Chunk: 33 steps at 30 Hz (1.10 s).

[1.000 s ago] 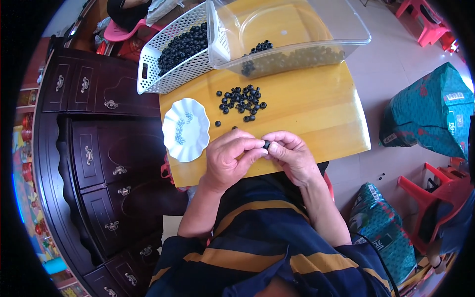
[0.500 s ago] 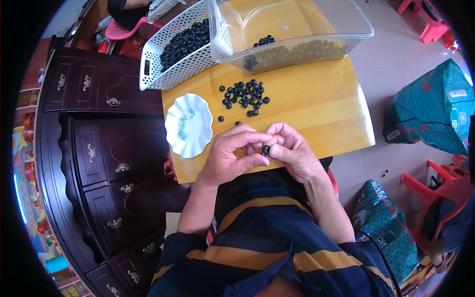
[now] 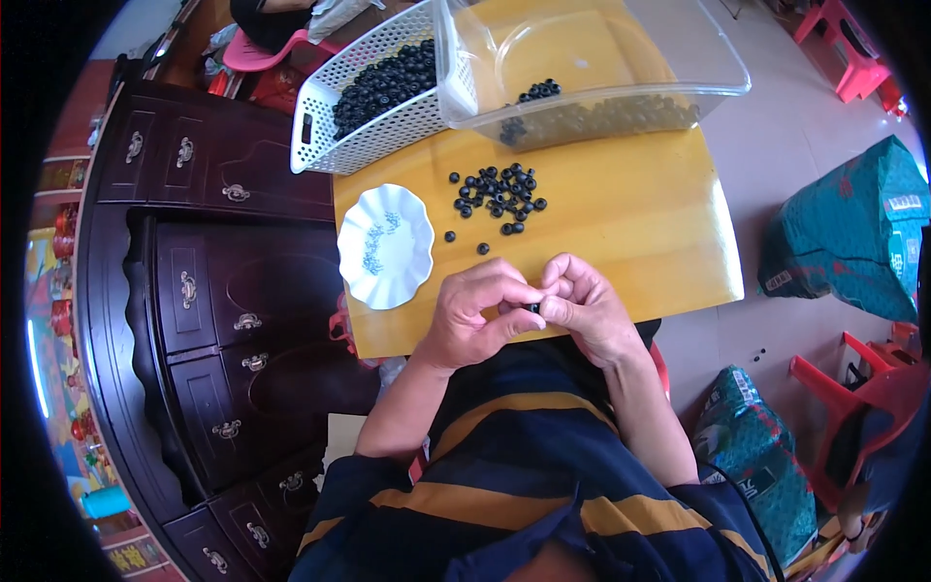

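A small black piece (image 3: 533,307) sits between the two hands, just past the near edge of the wooden surface. The left hand (image 3: 473,308) has it pinched, thumb and forefinger nearly closed around it; the right hand (image 3: 590,315) has its thumb and fingers drawn together at the piece's right side, though whether they grip anything is hidden. Mostly covered by fingertips, the piece shows neither a clear long axis nor which way its hole faces. Handling of this one looks unfinished, and plenty remains: loose black pieces (image 3: 498,190) lie scattered on the surface (image 3: 640,204), apart from the hands. Left of them, a white scalloped dish (image 3: 415,254) holds tiny pale bits, too fine to identify. Farther out, a white perforated basket (image 3: 383,137) and a clear tub (image 3: 716,89) hold many more black pieces; which of all these are done cannot be told.
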Each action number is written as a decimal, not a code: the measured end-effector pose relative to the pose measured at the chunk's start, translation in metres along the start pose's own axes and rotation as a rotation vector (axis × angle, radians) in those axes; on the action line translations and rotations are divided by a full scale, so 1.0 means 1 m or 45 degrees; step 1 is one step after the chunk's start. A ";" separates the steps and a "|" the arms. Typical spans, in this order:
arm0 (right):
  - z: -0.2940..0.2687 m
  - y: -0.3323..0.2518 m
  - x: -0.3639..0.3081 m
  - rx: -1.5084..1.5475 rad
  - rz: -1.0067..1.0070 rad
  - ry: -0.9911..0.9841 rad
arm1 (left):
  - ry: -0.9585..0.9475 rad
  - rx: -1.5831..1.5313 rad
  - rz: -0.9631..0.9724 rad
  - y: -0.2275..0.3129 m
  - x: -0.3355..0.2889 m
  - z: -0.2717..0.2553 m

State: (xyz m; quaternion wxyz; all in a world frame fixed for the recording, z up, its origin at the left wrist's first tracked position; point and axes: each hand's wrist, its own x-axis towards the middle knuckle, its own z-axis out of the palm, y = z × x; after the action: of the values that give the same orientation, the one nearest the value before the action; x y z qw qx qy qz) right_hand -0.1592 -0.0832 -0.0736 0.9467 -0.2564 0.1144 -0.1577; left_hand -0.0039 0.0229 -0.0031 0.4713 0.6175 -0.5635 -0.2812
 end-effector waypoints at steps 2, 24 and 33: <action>0.002 -0.001 -0.001 0.017 0.020 0.007 | -0.006 0.001 -0.016 0.001 -0.001 -0.001; 0.004 0.002 0.002 0.046 0.026 0.137 | 0.741 0.347 -0.198 -0.030 0.095 -0.188; 0.005 0.000 0.001 0.052 0.061 0.209 | 0.566 1.037 -0.554 -0.067 -0.030 -0.192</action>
State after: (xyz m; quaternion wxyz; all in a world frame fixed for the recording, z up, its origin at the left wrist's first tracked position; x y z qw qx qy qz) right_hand -0.1573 -0.0816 -0.0694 0.9427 -0.2205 0.1944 -0.1577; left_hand 0.1872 0.0976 0.0075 0.2317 0.8988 -0.3719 0.0077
